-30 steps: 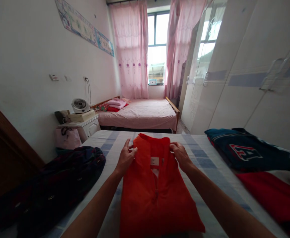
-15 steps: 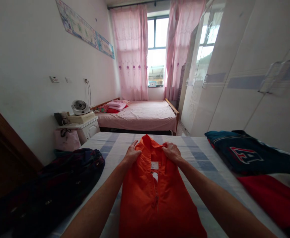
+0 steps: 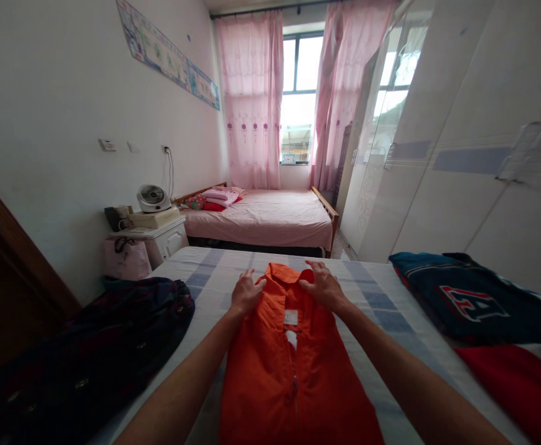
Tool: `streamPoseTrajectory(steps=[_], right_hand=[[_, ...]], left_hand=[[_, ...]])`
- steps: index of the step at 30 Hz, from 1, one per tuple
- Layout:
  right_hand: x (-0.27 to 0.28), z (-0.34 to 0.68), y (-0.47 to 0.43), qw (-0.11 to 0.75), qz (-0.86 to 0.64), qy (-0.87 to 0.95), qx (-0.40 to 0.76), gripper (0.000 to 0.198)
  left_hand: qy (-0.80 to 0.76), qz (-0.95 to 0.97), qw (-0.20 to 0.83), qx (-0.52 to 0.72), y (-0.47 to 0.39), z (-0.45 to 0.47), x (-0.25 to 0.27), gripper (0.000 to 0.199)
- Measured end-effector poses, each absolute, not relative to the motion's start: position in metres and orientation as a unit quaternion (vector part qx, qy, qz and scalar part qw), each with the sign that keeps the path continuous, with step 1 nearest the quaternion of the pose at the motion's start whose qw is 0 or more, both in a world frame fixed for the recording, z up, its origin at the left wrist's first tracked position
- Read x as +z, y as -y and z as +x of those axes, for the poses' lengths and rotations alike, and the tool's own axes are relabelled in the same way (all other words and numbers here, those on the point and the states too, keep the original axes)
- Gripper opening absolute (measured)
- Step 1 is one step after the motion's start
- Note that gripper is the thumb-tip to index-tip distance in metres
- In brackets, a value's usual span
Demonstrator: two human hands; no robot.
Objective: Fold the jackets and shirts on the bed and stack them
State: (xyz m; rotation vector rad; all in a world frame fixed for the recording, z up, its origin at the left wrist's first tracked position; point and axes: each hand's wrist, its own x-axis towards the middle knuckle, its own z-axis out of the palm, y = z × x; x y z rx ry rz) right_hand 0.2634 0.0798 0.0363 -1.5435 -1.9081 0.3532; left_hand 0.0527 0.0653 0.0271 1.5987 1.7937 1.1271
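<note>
An orange zip-up jacket [image 3: 298, 377] lies folded front up on the striped bed sheet [image 3: 215, 272], its collar toward the far end. A white label shows inside the neck, and the zip is partly undone. My left hand [image 3: 247, 290] is at the left of the collar, fingers stretched forward and thumb touching the fabric. On the collar's other side, my right hand [image 3: 323, 285] has its fingers spread, the thumb against the collar edge. Neither hand grips the cloth.
Dark patterned clothing [image 3: 126, 346] lies at left. A folded navy garment with a letter A [image 3: 474, 303] and a red garment [image 3: 511, 377] lie at right. Beyond are a pink-covered bed [image 3: 275, 216], a nightstand [image 3: 166, 241] with a fan [image 3: 154, 196], and white wardrobes [image 3: 437, 204].
Both hands have loosened from the collar and their fingers have spread. The collar now lies lower and flatter. The view has shifted slightly left.
</note>
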Motion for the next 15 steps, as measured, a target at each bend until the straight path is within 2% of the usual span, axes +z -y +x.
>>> streamPoseTrajectory(steps=[2,4,6,7,10,15], right_hand=[[0.04,0.257,-0.081,0.313,-0.577,0.744,0.125,0.053],[0.044,0.252,-0.087,0.308,-0.579,0.743,0.131,0.035],[0.048,0.25,-0.096,0.318,-0.599,0.72,0.148,0.016],[0.049,0.25,-0.101,0.327,-0.61,0.703,0.16,0.014],[0.051,0.256,-0.114,0.367,-0.627,0.651,0.22,0.02],[0.042,0.267,-0.117,0.41,-0.608,0.576,0.361,0.025]], left_hand=[[-0.65,0.635,0.183,0.376,-0.058,0.064,0.035,0.04],[-0.639,0.68,0.147,0.328,-0.052,0.077,0.042,0.037],[-0.638,0.707,0.125,0.276,-0.05,0.09,0.044,0.049],[-0.645,0.712,0.116,0.253,-0.051,0.095,0.043,0.058],[-0.682,0.697,0.097,0.2,-0.059,0.103,0.036,0.067],[-0.727,0.66,0.098,0.162,-0.071,0.101,0.028,0.046]])
